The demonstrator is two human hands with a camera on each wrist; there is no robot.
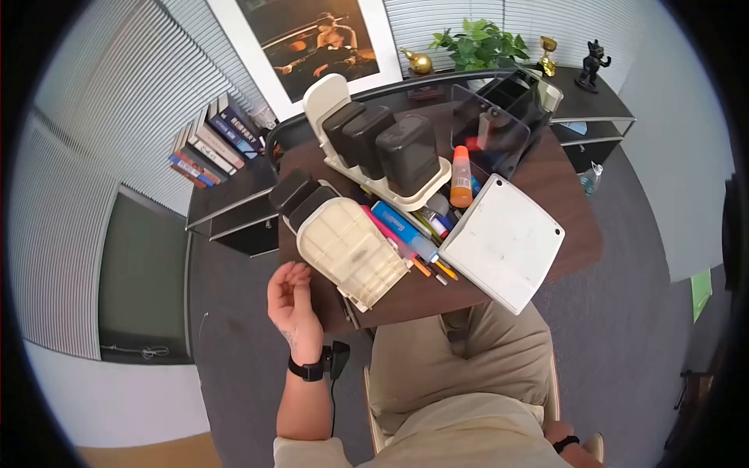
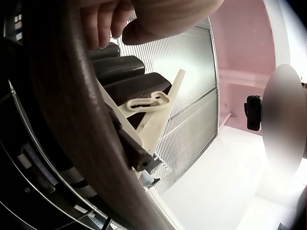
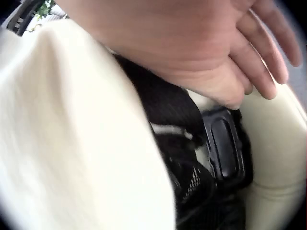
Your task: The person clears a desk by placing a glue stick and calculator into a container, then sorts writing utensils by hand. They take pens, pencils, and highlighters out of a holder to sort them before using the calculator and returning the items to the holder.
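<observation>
Palm up, my left hand point(image 1: 295, 306) rests at the table's near left edge with loosely bent fingers and nothing in them; in the left wrist view the hand point(image 2: 153, 21) shows at the top. Just right of it lies a cream holder point(image 1: 351, 246) with dark containers point(image 1: 300, 191) behind. A second cream holder point(image 1: 427, 187) bears several dark containers point(image 1: 407, 156). Pens and a blue marker point(image 1: 396, 222) lie between the holder and a white box point(image 1: 507, 242). My right hand point(image 3: 192, 43), down by my side, has relaxed, empty fingers beside a black buckle-like part point(image 3: 225, 146).
An orange-capped bottle point(image 1: 461, 178) and a clear dark bin point(image 1: 491, 129) are farther back on the brown table point(image 1: 573, 234). Behind it stand books point(image 1: 214, 140), a framed picture point(image 1: 320, 43) and a plant point(image 1: 480, 45). A cable point(image 1: 334, 405) hangs by my left wrist.
</observation>
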